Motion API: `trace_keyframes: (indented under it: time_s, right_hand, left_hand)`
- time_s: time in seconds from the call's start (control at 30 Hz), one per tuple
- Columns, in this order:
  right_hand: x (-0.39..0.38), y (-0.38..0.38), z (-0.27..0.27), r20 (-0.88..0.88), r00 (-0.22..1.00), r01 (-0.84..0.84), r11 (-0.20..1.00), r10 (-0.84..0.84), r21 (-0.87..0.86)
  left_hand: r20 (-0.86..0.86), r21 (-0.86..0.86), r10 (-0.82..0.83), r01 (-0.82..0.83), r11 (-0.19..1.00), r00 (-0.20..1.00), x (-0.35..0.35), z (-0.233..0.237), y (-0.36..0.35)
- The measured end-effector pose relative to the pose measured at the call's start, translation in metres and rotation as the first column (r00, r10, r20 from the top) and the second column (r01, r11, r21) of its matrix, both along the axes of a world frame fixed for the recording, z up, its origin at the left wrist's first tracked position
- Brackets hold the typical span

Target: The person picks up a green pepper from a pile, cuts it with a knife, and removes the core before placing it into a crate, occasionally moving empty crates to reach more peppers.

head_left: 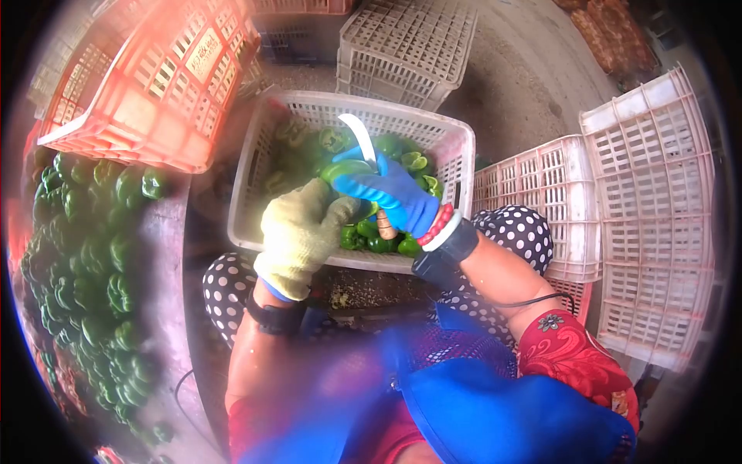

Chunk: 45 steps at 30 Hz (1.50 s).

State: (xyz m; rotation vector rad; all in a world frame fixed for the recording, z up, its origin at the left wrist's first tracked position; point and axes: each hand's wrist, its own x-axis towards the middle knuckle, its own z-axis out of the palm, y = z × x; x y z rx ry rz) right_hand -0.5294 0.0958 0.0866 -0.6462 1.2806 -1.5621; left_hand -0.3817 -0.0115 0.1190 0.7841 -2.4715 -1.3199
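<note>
My right hand point(396, 192), in a blue glove, is closed around a knife point(358, 133). Its pale curved blade points up and away, and the brown handle end shows below the palm. A green bell pepper point(344, 169) sits between my two hands, against the blue fingers. My left hand point(300, 232), in a pale yellow knit glove, has its fingers bent and grips the pepper's near side; part of that grip is hidden. Beneath both hands stands a white plastic crate point(467, 166) with cut and whole green peppers point(379, 241) inside.
Many green peppers point(85, 271) lie heaped at the left. An orange crate point(166, 85) leans above them. A grey upturned crate point(406, 46) stands beyond, and white crates point(649, 209) are at the right. Filled reddish sacks point(610, 35) lie at the far right.
</note>
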Motion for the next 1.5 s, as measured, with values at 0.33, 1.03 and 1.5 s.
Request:
trace_keyframes:
  time_s: [0.33,1.03,1.5]
  right_hand:
    - [0.008,-0.012,0.016,0.100,0.978,0.125,0.896,-0.184,0.427]
    - [-0.026,0.004,-0.035,-0.211,0.969,0.147,0.985,-0.126,0.089]
    - [-0.014,0.005,0.023,-0.426,0.904,0.023,0.994,0.025,0.107]
  left_hand:
    - [0.091,-0.413,0.026,0.014,0.911,0.996,-0.014,-0.025,0.010]
    - [-0.329,0.902,0.249,0.226,0.368,0.911,0.019,-0.042,-0.026]
    - [-0.060,0.162,-0.078,0.087,0.983,0.995,-0.001,-0.043,-0.018]
